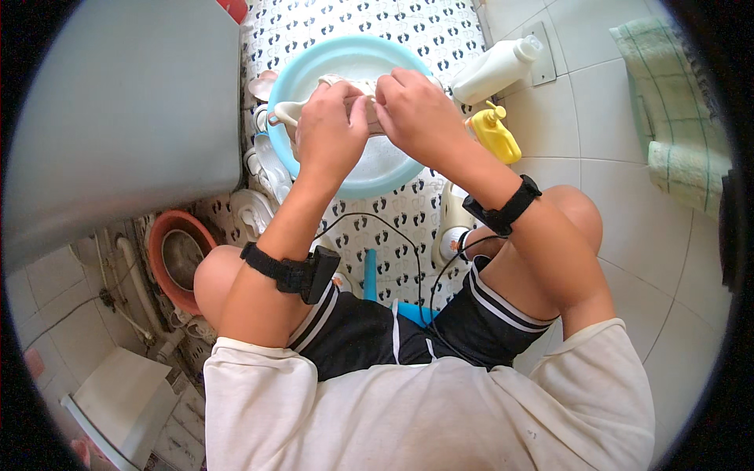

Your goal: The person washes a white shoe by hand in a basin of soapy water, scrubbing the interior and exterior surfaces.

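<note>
Above a light-blue basin [377,188] with whitish, cloudy water in it, my two hands hold a bunched cream-coloured cloth [289,112]. My left hand [334,133] is closed on its left part, and a loose fold hangs out beside the fingers over the rim. Close by on the right, my right hand [422,114] grips the same cloth with bent fingers. The thumbs come near each other at the middle. Most of the cloth is hidden by my hands, so what kind of item it is cannot be made out.
Right of the basin stand a white bottle [496,71] and a yellow pump bottle [496,137]. Pale slippers [272,166] line its left side. A large grey panel [133,110] fills the left, above a reddish-brown tub [166,235]. A checked green towel [677,169] hangs at right.
</note>
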Tool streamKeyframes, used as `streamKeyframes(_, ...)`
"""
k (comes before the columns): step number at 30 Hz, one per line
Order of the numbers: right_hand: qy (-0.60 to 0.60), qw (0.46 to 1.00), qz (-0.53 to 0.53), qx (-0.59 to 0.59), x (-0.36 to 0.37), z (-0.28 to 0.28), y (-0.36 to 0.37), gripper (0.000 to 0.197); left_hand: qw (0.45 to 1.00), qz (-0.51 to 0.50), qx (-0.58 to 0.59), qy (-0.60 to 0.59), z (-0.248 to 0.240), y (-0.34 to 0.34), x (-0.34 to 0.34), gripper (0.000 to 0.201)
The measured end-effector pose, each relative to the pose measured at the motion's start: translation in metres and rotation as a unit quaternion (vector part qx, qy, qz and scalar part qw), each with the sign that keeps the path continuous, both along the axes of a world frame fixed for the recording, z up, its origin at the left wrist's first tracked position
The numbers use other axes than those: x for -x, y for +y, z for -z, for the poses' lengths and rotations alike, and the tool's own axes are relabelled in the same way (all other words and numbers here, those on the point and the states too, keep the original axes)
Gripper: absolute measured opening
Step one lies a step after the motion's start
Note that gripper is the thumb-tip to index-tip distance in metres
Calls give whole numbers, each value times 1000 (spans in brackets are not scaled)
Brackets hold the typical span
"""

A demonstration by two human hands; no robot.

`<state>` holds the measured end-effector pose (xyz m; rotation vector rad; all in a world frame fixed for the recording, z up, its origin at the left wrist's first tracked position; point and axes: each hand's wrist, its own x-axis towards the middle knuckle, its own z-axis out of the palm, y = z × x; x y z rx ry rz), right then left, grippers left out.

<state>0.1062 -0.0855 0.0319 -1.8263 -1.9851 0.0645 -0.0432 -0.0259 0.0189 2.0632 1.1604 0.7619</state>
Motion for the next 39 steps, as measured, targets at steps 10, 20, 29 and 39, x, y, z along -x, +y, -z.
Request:
streamKeyframes(10, 117, 988, -4, 99, 5, -12, -7, 26, 999, -39, -2, 21, 3, 9, 10, 16)
streamKeyframes(20, 46, 998, -4, 39, 4, -8, -3, 31, 999, -33, -12, 25, -2, 8, 7, 16)
streamKeyframes(29, 46, 999, 17, 22, 6, 5, 2, 17, 998, -4, -47, 37, -5, 2, 1, 15)
streamKeyframes(39, 48, 997, -31, 44, 2, -2, -9, 20, 998, -48, -28, 25, 10, 23, 15, 16)
